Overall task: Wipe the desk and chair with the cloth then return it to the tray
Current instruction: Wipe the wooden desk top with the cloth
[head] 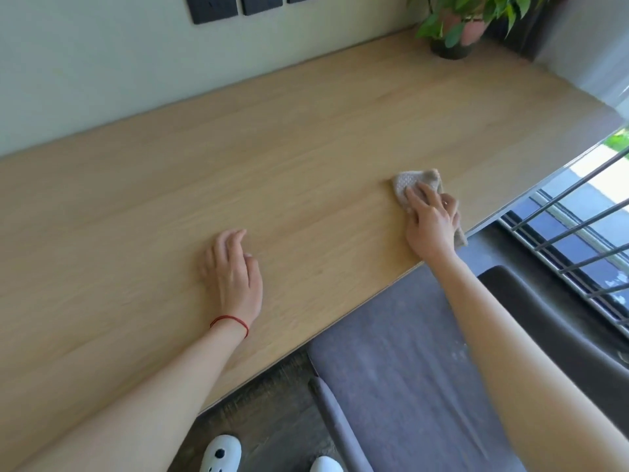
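A light wooden desk [272,158] runs along the wall. My right hand [430,219] presses a beige textured cloth [406,182] flat on the desk's right part, near the front edge; one corner of the cloth hangs past the edge under my wrist. My left hand [231,270], with a red string on the wrist, rests palm down on the desk with its fingers loosely apart and nothing in it. A grey upholstered chair [401,362] stands below the desk's front edge, under my right forearm. No tray is in view.
A potted plant [452,28] stands at the desk's far right corner. Black wall sockets [218,6] sit on the wall above. A window with metal rails [578,233] is at the right. My white shoes [221,453] are on the dark floor.
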### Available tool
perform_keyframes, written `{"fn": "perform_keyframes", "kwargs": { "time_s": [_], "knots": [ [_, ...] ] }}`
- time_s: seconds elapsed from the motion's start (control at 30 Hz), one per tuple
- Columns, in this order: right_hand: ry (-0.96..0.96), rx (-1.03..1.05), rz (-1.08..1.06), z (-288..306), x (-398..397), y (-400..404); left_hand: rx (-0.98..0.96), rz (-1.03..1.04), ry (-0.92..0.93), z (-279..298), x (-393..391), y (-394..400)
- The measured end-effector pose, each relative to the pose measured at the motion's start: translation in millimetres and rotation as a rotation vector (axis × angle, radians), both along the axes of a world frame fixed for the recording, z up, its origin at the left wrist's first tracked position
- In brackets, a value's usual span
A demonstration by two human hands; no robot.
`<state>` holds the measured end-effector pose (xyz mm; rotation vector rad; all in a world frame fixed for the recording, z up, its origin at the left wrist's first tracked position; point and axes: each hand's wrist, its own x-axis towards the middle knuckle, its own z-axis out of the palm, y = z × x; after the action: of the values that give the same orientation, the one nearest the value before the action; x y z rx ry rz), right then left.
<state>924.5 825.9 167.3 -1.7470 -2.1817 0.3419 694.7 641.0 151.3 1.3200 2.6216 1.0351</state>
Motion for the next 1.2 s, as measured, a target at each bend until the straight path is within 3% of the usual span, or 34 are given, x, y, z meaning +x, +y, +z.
{"fn": "perform_keyframes", "kwargs": {
  "time_s": [0.13,0.23,0.33,0.4,0.47,0.6,0.67,0.9,1.0,1.07,1.2],
  "knots": [
    [-0.044,0.018,0.283,1.1,-70.4,-59.5,-0.054,-0.044,0.108,-1.7,-0.5,-2.6],
    [0.056,0.016,0.463,3.4,-99.3,-137.5,-0.072,-0.054,0.081,2.2,0.1,-5.1],
    [0.115,0.025,0.635,5.5,-80.0,-185.8,-0.063,-0.069,0.027,6.6,-0.4,-7.0],
    [0.088,0.049,0.731,4.5,-48.3,-176.3,-0.068,-0.102,0.047,7.6,-0.7,-7.5],
    [0.023,0.068,0.627,-0.5,-17.0,-142.8,-0.1,-0.112,0.083,7.3,-0.1,-7.9],
    [0.011,-0.035,0.056,3.5,17.4,-60.6,-0.131,-0.097,0.097,7.2,-0.4,-8.4],
    [0.022,-0.038,-0.039,5.2,4.3,-61.0,-0.125,-0.103,0.095,6.8,-0.8,-8.2],
    [-0.027,0.082,0.268,6.3,-75.6,-179.0,-0.156,-0.09,0.136,4.1,0.7,-8.1],
    [-0.046,0.053,0.354,12.1,-84.4,-188.7,-0.236,-0.078,0.151,10.9,1.0,-3.8],
    [0.087,-0.067,0.352,24.1,-73.4,-179.1,-0.265,-0.092,0.149,19.4,7.5,-2.9],
    [0.873,-0.422,-0.022,54.2,-22.7,-186.1,-0.115,-0.242,0.109,36.0,45.3,-30.2]
  ]
}}
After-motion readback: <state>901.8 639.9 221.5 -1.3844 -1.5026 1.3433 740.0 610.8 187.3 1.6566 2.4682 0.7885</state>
